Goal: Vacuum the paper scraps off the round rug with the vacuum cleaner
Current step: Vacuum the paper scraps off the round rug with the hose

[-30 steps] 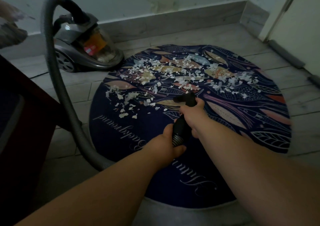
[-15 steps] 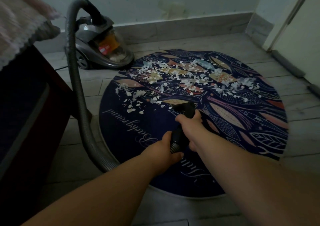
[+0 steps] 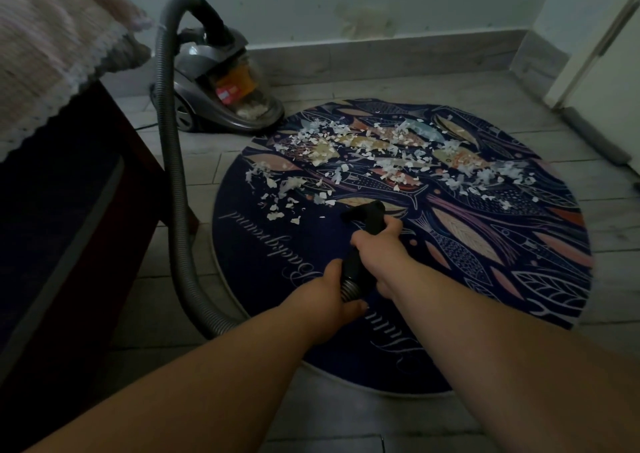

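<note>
Just beyond fingers (image 3: 392,226), black nozzle (image 3: 364,212)

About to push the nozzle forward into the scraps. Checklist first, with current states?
1. Grip: left hand holds the end of the grey ribbed hose, right hand holds the black plastic nozzle: ok.
2. Nozzle mouth touching the round dark-blue patterned rug: cannot tell.
3. White paper scraps lie just ahead of the nozzle: ok.
4. Hose runs unkinked to the grey canister vacuum cleaner: ok.
5. Suction running: cannot tell.
</note>
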A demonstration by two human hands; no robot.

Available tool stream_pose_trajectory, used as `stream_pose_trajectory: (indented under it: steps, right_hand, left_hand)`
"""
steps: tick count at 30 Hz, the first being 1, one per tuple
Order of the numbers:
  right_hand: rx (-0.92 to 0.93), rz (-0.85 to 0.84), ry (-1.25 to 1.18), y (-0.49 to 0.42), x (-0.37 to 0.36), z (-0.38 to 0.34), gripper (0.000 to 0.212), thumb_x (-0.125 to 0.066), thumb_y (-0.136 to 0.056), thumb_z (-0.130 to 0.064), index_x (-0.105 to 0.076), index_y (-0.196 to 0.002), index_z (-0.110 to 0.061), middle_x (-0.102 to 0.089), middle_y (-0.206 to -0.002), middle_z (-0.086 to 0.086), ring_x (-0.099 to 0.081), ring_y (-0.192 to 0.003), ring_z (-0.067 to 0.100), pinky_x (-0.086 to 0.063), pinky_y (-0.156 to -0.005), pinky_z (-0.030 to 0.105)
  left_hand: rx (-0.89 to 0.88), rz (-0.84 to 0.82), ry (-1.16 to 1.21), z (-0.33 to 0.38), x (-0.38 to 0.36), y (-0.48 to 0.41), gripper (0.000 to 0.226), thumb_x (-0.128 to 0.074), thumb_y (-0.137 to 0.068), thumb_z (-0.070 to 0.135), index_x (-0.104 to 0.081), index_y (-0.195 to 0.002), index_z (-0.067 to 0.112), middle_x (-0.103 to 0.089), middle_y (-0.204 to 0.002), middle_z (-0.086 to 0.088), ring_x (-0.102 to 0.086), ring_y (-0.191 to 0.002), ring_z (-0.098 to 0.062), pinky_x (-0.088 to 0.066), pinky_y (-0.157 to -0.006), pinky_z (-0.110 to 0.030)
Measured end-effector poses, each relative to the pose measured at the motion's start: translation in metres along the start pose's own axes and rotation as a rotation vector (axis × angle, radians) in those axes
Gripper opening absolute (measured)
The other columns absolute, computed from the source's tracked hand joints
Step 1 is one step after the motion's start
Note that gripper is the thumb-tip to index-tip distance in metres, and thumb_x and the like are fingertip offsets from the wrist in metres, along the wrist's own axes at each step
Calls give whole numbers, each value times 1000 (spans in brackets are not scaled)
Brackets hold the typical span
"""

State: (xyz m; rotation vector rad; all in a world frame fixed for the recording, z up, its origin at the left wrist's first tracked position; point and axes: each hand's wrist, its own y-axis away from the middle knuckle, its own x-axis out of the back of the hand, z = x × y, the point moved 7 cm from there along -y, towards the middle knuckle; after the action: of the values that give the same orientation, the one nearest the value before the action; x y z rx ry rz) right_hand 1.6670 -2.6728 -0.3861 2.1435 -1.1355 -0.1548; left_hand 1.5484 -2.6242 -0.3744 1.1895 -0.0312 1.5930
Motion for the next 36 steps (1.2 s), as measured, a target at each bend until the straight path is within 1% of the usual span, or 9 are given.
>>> stream_pose_trajectory:
  steps: [5,9,13,16,20,23,26,31,36]
  right_hand:
    - [13,-33,7,-5,-7,-5,72,-56,-94,-20,-13,-149,-37,-51,-102,7,-55,-87,26,-47,-69,38]
    - [11,-73,33,-8,-14,-10,76,-56,-94,-19,-12,-152,-37,-50,-107,10,-56,-90,28,-49,-75,41]
    - [16,-123,44,-8,-28,-15,77,-57,-93,-18,-11,-152,-36,-49,-102,10,-55,-90,29,-51,-80,43]
    - [8,-153,56,-7,-40,-15,77,-58,-92,-19,-12,-152,-36,-51,-115,14,-56,-94,31,-54,-83,45]
    - [5,-213,79,-1,-61,-14,77,-58,-92,-21,-11,-152,-37,-49,-112,12,-56,-95,31,-54,-80,44]
    - [7,-236,86,4,-74,-13,77,-58,-93,-21,-12,-151,-38,-48,-104,9,-56,-94,29,-54,-76,41]
    - [12,-236,91,8,-79,-11,76,-58,-92,-21,-12,-151,-38,-50,-110,10,-56,-94,28,-53,-75,41]
    - [44,-177,54,23,-63,-20,74,-58,-94,-21,-13,-151,-37,-52,-113,12,-57,-92,29,-54,-78,42]
    - [118,-107,71,48,-34,-52,69,-57,-97,-20,-13,-149,-35,-52,-112,13,-54,-86,26,-43,-59,34]
  left_hand:
    - [27,10,2,-2,3,-3,76,-59,-89,44,-11,-146,25,-57,-117,-11,-62,-95,-27,-46,-71,-29]
    - [50,23,-9,-3,7,0,76,-58,-90,44,-11,-145,23,-53,-121,-12,-60,-98,-27,-50,-75,-32]
    - [88,35,20,-10,14,4,77,-59,-89,44,-10,-146,24,-52,-122,-11,-61,-99,-28,-51,-79,-35]
    - [119,39,-11,-16,18,11,79,-58,-89,45,-9,-146,23,-52,-124,-12,-61,-99,-29,-51,-79,-33]
    - [166,63,-23,-32,22,21,78,-59,-89,44,-11,-146,21,-54,-121,-12,-61,-99,-28,-53,-85,-37]
    - [175,61,-8,-43,25,27,78,-59,-89,43,-11,-145,20,-54,-122,-11,-60,-100,-25,-49,-79,-30]
    - [154,65,-18,-46,27,33,76,-58,-90,43,-11,-145,20,-54,-123,-10,-59,-101,-23,-43,-73,-25]
    - [99,75,1,-34,33,42,77,-58,-90,43,-10,-146,21,-56,-119,-11,-63,-94,-26,-53,-78,-33]
    - [-22,92,71,-8,51,54,77,-60,-88,43,-11,-145,27,-59,-114,-9,-66,-84,-26,-56,-76,-39]
